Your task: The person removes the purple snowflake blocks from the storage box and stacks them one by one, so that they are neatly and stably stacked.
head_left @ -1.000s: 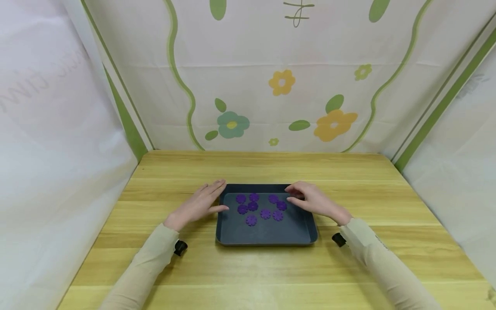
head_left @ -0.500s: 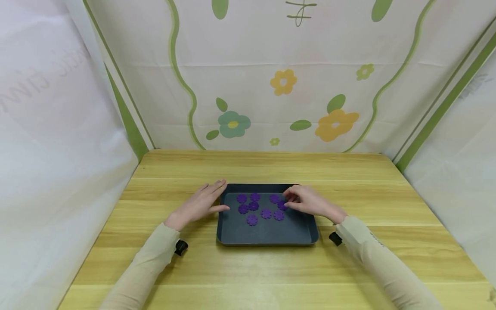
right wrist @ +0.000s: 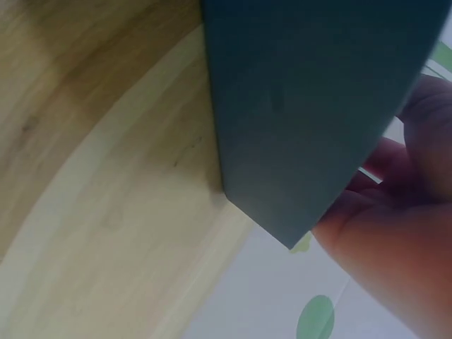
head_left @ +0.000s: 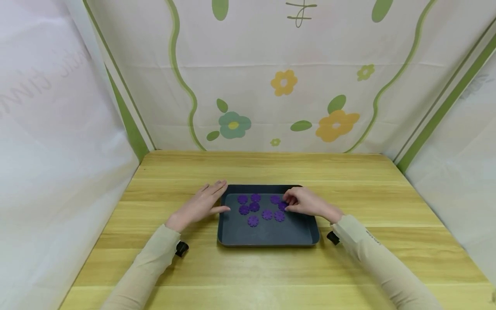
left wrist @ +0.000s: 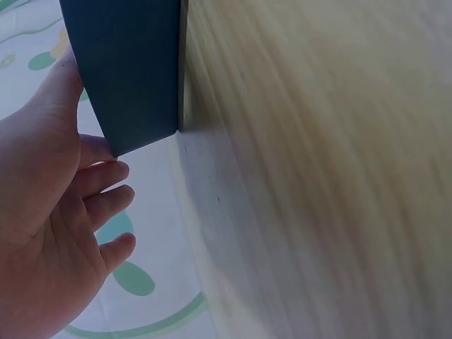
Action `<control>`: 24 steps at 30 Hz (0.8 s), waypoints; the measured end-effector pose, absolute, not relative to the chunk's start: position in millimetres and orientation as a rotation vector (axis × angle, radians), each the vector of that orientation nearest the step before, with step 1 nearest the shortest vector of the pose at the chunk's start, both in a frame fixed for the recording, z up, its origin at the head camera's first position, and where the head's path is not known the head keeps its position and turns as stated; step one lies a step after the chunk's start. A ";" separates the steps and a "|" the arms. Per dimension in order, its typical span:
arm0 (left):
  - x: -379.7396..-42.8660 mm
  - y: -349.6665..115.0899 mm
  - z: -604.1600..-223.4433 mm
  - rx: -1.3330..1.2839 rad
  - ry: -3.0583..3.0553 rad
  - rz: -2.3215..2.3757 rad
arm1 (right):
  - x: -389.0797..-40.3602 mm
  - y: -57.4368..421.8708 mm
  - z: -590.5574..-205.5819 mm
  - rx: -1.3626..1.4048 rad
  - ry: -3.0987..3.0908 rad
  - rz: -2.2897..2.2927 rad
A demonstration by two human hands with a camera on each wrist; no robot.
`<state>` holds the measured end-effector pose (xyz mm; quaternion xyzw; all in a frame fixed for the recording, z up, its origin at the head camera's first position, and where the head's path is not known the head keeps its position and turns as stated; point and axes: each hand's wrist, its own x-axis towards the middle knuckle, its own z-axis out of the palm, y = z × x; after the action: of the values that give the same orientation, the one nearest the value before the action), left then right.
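A dark grey tray (head_left: 267,234) holds several small purple notched discs (head_left: 253,221). My left hand (head_left: 199,205) rests at the tray's back-left corner, fingers extended and thumb over the rim; in the left wrist view, the hand (left wrist: 53,205) lies against the tray's outer wall (left wrist: 131,78). Inside the tray's right part, my right hand (head_left: 310,203) has its thumb and curled fingers on a dark purple disc (head_left: 282,206), which they partly cover. The tray's side (right wrist: 311,106) hides most of the right fingers in the right wrist view.
The tray stands on a light wooden table (head_left: 267,277). A white curtain (head_left: 255,56) printed with flowers and leaves hangs behind it, with white side curtains (head_left: 58,150) left and right. Black straps (head_left: 181,249) show at both wrists.
My right hand has moved left and slightly down onto the dark purple disc, and its fingers have drawn together. My left hand stays at the tray's corner.
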<state>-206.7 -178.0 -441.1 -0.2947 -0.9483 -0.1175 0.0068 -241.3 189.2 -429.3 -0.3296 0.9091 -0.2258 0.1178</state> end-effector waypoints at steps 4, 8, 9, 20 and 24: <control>-206.8 -177.9 -441.9 -0.929 -2.945 -0.377 | -242.9 186.8 -429.9 -0.966 2.664 -0.624; -207.2 -177.7 -442.9 -0.945 -2.906 -0.372 | -243.7 185.4 -431.4 -0.965 2.681 -0.590; -207.1 -177.6 -442.8 -0.949 -2.897 -0.367 | -244.0 185.2 -431.8 -0.961 2.684 -0.585; -206.4 -177.0 -440.6 -0.956 -2.882 -0.368 | -243.9 183.0 -435.4 -0.935 2.699 -0.597; -206.5 -176.8 -440.1 -0.958 -2.884 -0.364 | -243.5 182.6 -435.9 -0.939 2.709 -0.605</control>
<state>-206.5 -176.8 -440.1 -0.3128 -0.9415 -0.1188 0.0403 -243.5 182.6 -435.9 -0.3186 0.9194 -0.2052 0.1054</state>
